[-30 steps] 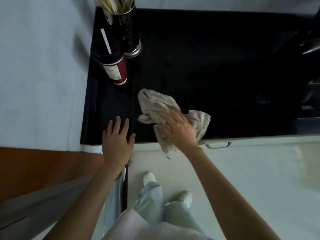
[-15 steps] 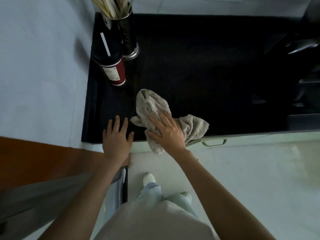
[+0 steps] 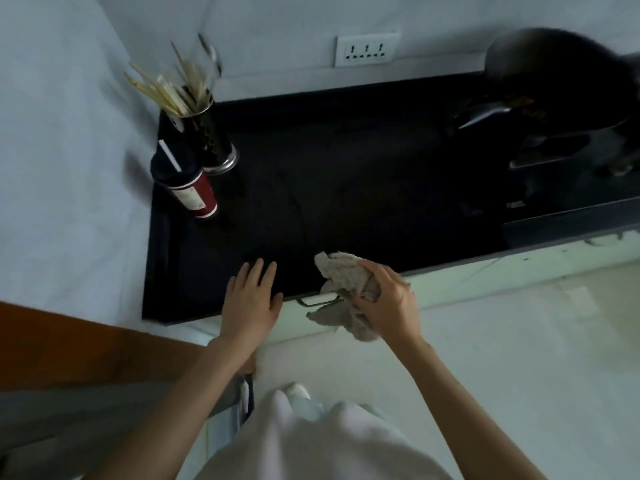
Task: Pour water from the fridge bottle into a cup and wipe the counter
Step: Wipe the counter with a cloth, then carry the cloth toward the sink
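A crumpled beige cloth [image 3: 341,271] is bunched in my right hand [image 3: 389,303] at the front edge of the black counter [image 3: 346,188]; part of it hangs down over the edge. My left hand [image 3: 251,294] lies flat with straight fingers on the counter's front edge, left of the cloth. A red paper cup [image 3: 194,192] with a dark lid and a white straw stands at the counter's back left. No bottle shows.
A metal holder of chopsticks [image 3: 204,133] stands behind the cup. A dark pan [image 3: 561,74] and stove parts sit at the far right. A wall socket [image 3: 365,48] is above the counter. A drawer handle [image 3: 317,301] lies below the edge.
My right hand went from pressing flat on the cloth to gathering it up and drawing it to the counter's front edge. The view tilted up. The left hand stayed put.
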`<action>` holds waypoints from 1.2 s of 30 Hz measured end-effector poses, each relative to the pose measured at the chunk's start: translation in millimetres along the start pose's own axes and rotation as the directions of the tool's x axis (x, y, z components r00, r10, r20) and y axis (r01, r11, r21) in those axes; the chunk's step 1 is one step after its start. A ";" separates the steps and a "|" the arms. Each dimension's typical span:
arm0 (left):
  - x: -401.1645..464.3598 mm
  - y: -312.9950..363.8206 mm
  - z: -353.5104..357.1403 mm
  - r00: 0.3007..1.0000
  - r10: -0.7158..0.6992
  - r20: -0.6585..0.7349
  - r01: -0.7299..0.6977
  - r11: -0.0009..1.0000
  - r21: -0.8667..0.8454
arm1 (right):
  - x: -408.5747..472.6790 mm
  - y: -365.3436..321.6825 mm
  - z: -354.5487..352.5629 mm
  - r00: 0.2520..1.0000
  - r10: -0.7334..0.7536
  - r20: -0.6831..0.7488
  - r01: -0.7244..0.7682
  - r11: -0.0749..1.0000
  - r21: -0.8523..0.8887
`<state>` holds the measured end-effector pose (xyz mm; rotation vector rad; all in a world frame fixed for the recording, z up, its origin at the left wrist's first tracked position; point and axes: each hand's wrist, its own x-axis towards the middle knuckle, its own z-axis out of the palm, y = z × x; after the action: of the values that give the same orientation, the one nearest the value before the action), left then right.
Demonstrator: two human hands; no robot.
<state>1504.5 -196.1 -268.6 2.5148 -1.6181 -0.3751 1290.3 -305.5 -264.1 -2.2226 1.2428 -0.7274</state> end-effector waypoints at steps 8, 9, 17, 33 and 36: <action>7.9 136.3 -12.5 0.933 0.343 -0.109 -0.343 0.939 0.021 | -44.2 49.2 -136.7 0.957 0.104 -0.271 -0.117 0.993 -0.029; 8.0 156.7 -12.2 0.915 0.383 -0.128 -0.385 0.923 0.010 | -50.3 57.4 -151.1 0.945 0.120 -0.304 -0.136 0.990 -0.034; -10.5 310.0 18.1 0.751 0.648 -0.127 -0.655 0.755 -0.018 | -126.8 134.5 -235.5 0.866 0.157 -0.474 -0.270 0.945 -0.182; -16.1 535.3 94.8 0.301 0.951 0.070 -0.951 0.305 -0.046 | -246.7 259.0 -316.1 0.644 0.123 -0.755 -0.572 0.733 -0.368; -0.3 588.0 101.0 0.210 0.976 0.052 -0.975 0.213 -0.069 | -248.4 279.4 -340.9 0.569 0.141 -0.810 -0.656 0.671 -0.345</action>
<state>961.2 -438.7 -224.8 0.8960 -2.7573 -0.2851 785.8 -272.4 -243.5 -1.9027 2.6887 -1.1914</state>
